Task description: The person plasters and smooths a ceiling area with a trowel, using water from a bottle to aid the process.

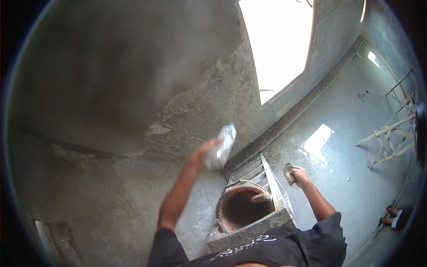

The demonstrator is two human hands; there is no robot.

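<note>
My left hand (208, 150) is raised before the grey plastered wall and closed around a clear plastic bottle (221, 149), which is tilted and slightly blurred. Out to the right, my right hand (300, 175) grips a dull beige pad-like piece (290, 174); its exact kind cannot be made out. Below and between my arms stands a round bucket (221, 209) with a reddish, grimy rim and a dark inside. A tool with a rounded handle (259, 198) rests at the bucket's right edge. Neither hand touches the bucket.
The bucket sits on a plank (249, 231) at the top of a ladder (269, 175). A bright window opening (280, 44) breaks the wall. A wooden trestle (389, 138) stands on the floor at right, and another person's legs (390, 216) show at lower right.
</note>
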